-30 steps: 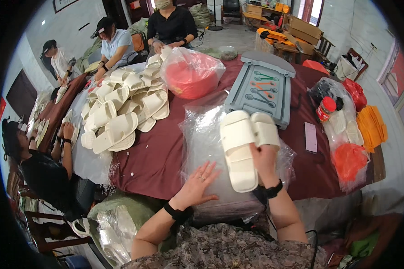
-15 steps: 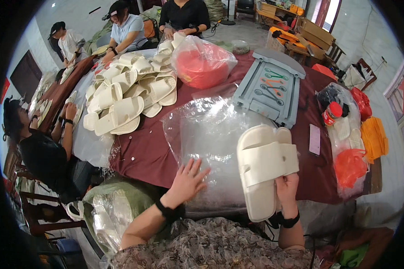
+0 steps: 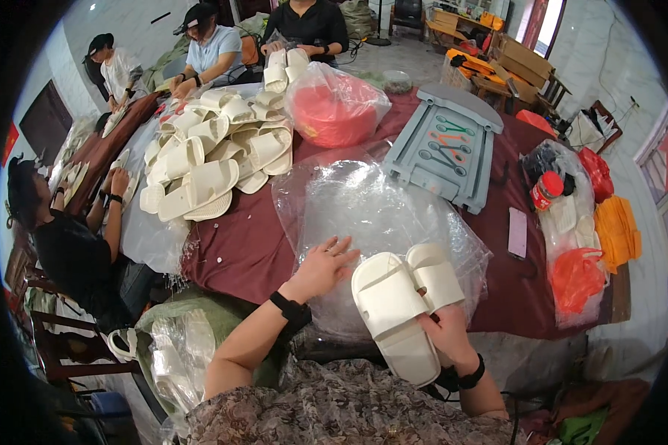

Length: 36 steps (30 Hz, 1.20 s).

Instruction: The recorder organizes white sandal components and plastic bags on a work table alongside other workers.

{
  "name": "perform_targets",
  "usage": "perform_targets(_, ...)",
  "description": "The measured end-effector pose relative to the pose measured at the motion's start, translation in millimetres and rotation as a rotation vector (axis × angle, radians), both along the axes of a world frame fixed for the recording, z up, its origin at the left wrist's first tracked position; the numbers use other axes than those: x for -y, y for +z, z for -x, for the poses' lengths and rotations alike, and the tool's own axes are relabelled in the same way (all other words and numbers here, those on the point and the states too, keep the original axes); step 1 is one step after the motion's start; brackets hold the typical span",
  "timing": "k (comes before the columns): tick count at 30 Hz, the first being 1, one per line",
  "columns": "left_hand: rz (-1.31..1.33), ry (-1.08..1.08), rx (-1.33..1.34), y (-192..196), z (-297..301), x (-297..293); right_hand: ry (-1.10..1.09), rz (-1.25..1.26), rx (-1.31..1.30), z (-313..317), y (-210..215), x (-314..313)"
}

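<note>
Two cream slide slippers (image 3: 386, 297) are held as a pair in the right hand (image 3: 450, 337), at the near side of the table, in front of the person's patterned garment (image 3: 349, 404). Right grip is closed on the pair: the thumb is laid at the gap between the two; the other fingers are mostly hidden, and their exact placement cannot be told. Straps are turned upward and toe ends are directed away from the body, with the pair slanted toward the left.

Left hand (image 3: 321, 273): nothing is held; fingers are extended and slightly parted. It is held at the near left part of the clear plastic sheeting (image 3: 349, 185); whether the plastic is touched cannot be told. A black wristband (image 3: 289, 306) is worn on each arm.

Plastic is spread over a maroon tablecloth (image 3: 237, 248). Just beyond it, a grey plastic panel (image 3: 405, 172) marked with coloured spoon shapes is laid. Further slippers are heaped in a pile (image 3: 208, 174) at left, beside a red basin (image 3: 330, 115) wrapped in clear film. At right, a pink phone (image 3: 517, 231) is placed near a red jar (image 3: 548, 187).
</note>
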<state>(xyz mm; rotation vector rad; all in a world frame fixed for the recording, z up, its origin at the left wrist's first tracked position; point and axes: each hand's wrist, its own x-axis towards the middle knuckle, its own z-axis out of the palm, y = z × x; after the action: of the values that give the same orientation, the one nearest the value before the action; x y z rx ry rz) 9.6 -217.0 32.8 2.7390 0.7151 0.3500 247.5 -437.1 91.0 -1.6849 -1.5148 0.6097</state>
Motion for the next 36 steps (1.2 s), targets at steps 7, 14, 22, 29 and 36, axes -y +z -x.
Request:
perform_targets(7, 0.283, 0.076, 0.323, -10, -10, -24, 0.09, -0.037, 0.024, 13, 8, -3)
perform_targets(14, 0.858, -0.046, 0.441, 45, -7, -15, 0.153, -0.042, 0.132, 10, 3, -27)
perform_targets(22, 0.064, -0.128, 0.177, 79, 6, 1, 0.083, -0.115, 0.318, 16, -8, -32)
perform_targets(29, 0.071, -0.346, 0.2, 89, -21, 38, 0.096, -0.355, 0.363, 19, -7, -51)
perform_targets(36, 0.299, -0.573, 0.288, 93, -31, 57, 0.062, -0.331, 0.173, 22, -60, -68)
